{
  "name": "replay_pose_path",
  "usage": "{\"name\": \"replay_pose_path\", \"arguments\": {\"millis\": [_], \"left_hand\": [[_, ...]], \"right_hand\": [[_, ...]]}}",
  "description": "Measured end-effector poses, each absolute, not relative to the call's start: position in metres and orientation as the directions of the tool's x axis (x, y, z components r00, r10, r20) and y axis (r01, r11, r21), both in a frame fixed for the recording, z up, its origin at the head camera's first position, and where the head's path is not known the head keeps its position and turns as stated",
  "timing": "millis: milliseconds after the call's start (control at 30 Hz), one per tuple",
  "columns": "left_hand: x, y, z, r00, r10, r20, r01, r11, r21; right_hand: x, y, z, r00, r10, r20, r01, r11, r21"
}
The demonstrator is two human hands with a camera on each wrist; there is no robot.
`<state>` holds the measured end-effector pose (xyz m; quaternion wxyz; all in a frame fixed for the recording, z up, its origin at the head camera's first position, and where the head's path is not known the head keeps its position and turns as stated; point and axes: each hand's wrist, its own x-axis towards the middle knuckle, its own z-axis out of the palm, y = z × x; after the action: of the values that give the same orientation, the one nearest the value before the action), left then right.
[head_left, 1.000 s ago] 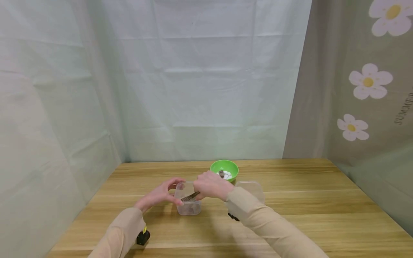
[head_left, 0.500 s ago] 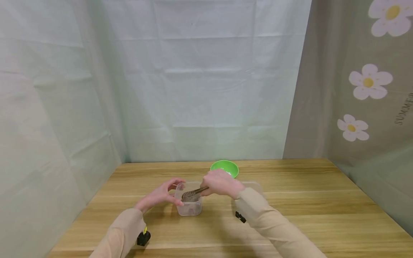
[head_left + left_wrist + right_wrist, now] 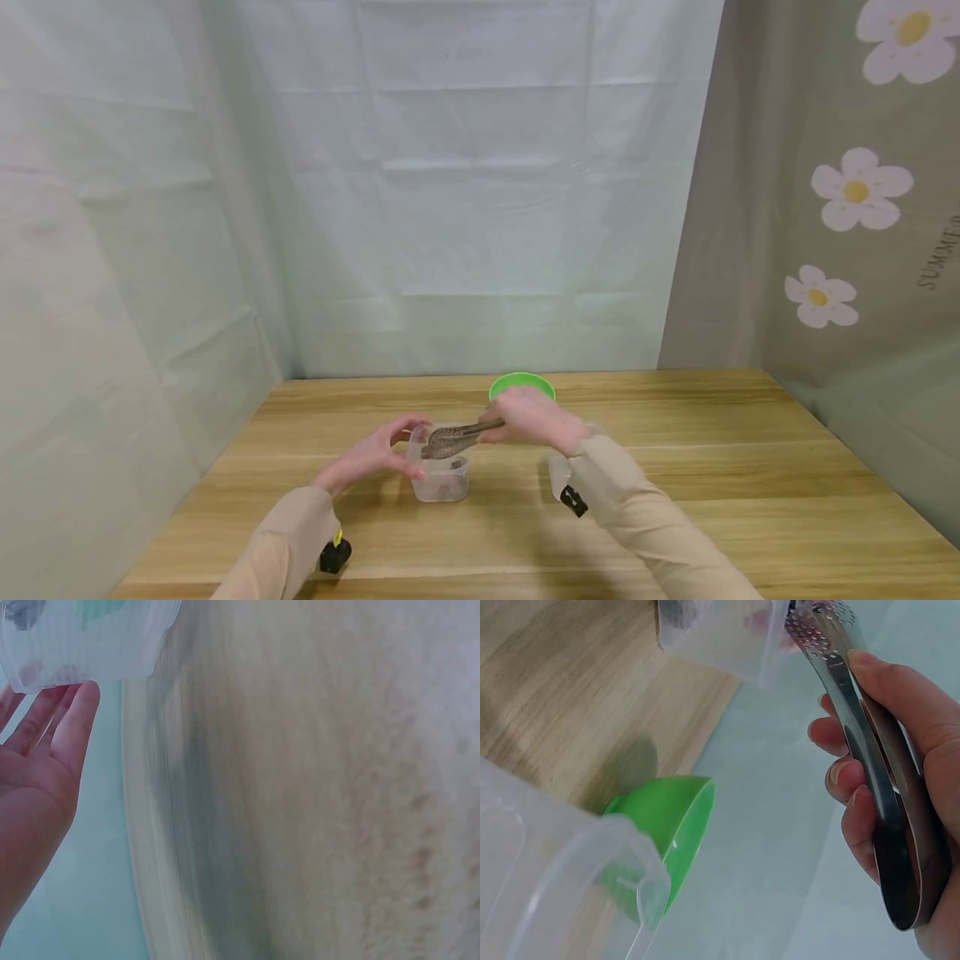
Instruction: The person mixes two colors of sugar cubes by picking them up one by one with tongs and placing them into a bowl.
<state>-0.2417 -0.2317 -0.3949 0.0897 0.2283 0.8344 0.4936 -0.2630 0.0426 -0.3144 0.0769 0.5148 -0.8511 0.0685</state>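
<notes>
My right hand (image 3: 531,417) grips a pair of metal tongs (image 3: 457,438) with perforated heads, tilted over a clear plastic container (image 3: 441,487). Fingers and thumb wrap the tongs' (image 3: 870,742) arms in the right wrist view. At the tips shows a small dark brown bit; I cannot tell whether the tongs pinch it. A small dark piece (image 3: 456,464) sits inside the container. Thumb on the near side and fingers on the far side, my left hand (image 3: 378,450) holds that container. In the left wrist view its fingers touch the container (image 3: 97,645) wall.
Behind my right hand stands a green bowl (image 3: 521,380), its contents hidden now. A second clear container (image 3: 557,475) stands to the right, partly covered by my right forearm. Pale cloth (image 3: 465,208) hangs behind the wooden table (image 3: 712,467).
My right hand has lifted the tongs up and to the right, out of the container's bottom. It now covers the bowl's contents. The left hand has stayed on the container.
</notes>
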Motion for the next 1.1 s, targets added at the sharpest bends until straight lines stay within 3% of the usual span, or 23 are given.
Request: {"name": "replay_pose_path", "arguments": {"millis": [200,667,1100], "left_hand": [[-0.242,-0.232,-0.396,-0.877,0.472,0.084,0.303,0.411,0.860],[-0.244,-0.232,-0.399,-0.891,0.450,0.060,0.275,0.430,0.860],[-0.242,-0.232,-0.397,-0.899,0.436,0.040,0.244,0.425,0.871]], "right_hand": [[-0.264,0.055,-0.312,-0.452,-0.853,0.261,-0.886,0.463,-0.021],[-0.269,0.088,-0.301,-0.522,-0.800,0.296,-0.853,0.495,-0.167],[-0.285,0.133,-0.293,-0.626,-0.713,0.316,-0.770,0.628,-0.110]]}}
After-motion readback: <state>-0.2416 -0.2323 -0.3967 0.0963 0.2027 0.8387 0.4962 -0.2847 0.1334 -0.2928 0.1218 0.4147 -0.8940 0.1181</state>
